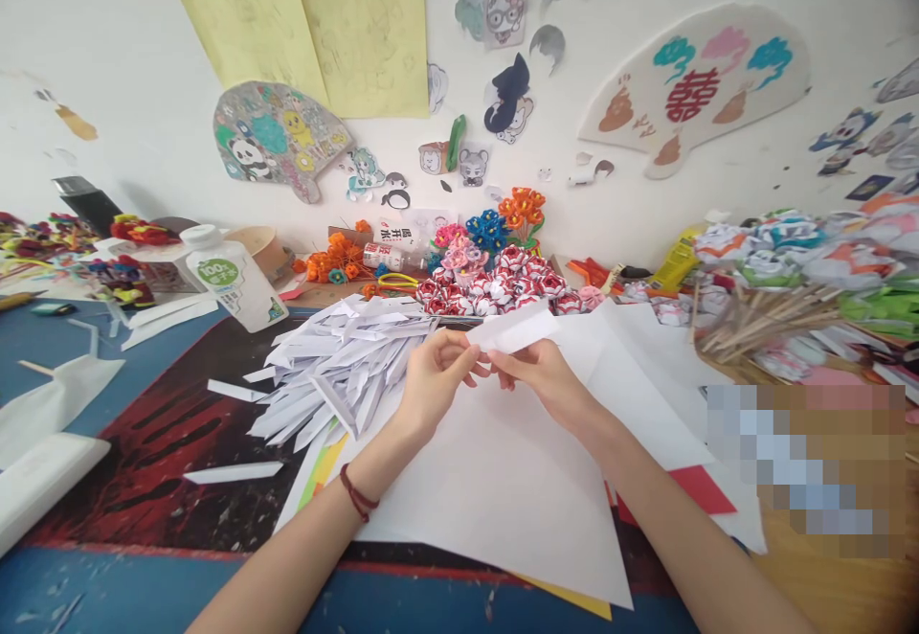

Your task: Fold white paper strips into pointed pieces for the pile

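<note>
Between my two hands is a small folded strip of white paper [515, 329], raised over large white sheets [495, 481]. My left hand [443, 371], with a dark red cord on the wrist, pinches the strip's lower left end. My right hand [538, 371] grips its lower edge on the right, thumb toward the other thumb. Just left of my left hand lies a heap of folded white paper strips [337, 356]. A single folded strip [234, 472] rests apart on the dark red and black mat [158, 490].
A white bottle [234, 275] stands at the back left. Red and white paper flowers [517, 280] line the wall. On the right are wooden sticks [761, 313] and more paper flowers [768, 241]. Red paper [707, 490] pokes out under the right forearm. A white block [50, 481] sits far left.
</note>
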Demonstrator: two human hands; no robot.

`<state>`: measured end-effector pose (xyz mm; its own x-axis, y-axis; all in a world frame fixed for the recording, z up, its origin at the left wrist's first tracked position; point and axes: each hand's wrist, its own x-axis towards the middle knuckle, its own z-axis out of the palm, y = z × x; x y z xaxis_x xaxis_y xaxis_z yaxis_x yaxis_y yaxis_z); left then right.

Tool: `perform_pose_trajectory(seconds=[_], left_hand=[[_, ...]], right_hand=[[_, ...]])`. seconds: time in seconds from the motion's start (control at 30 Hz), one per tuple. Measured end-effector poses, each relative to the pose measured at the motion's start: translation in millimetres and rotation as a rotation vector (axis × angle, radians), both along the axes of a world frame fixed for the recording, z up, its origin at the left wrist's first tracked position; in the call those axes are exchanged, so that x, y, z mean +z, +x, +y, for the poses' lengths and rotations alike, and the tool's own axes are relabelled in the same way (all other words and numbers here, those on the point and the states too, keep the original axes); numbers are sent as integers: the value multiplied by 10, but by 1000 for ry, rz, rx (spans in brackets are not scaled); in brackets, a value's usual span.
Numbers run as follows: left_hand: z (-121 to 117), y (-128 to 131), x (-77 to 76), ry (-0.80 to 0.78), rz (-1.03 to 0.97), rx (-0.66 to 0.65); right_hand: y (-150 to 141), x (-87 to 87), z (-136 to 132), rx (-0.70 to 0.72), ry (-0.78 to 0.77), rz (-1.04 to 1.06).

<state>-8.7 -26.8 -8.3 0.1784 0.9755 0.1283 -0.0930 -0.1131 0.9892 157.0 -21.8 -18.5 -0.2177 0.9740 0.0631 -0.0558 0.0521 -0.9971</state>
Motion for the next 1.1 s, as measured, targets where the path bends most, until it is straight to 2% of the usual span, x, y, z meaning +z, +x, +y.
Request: perform_pose_trajectory(seconds=[0.17,0.23,0.3,0.4,0.5,0.6,0.73,0.87,0.97,1.1], left_hand=[[-22,39,-75,41,260,-35],[-21,25,-88,119,396,-41],[-15,-11,-85,286,557,28],[7,-99,-51,651,832,137],[29,-197,12,1067,1157,-12],[27,-260,72,1252,1306,-95],[4,-277,103,1261,1290,-103],[26,-255,58,1208,1207,-87],[67,-230,1,1099,1097,2],[84,-183,-27,879,886,99]], right_hand=[[11,-18,7,-70,67,29],[24,-16,16,-77,79,14],[39,-19,29,-106,72,-21],[68,-33,57,-144,43,-62],[100,-49,75,-144,57,-85],[121,-59,77,-110,86,-114],[114,-65,65,-75,117,-133],[88,-66,56,-50,115,-122],[73,-66,47,-36,123,-115],[61,-57,31,-28,133,-101]])
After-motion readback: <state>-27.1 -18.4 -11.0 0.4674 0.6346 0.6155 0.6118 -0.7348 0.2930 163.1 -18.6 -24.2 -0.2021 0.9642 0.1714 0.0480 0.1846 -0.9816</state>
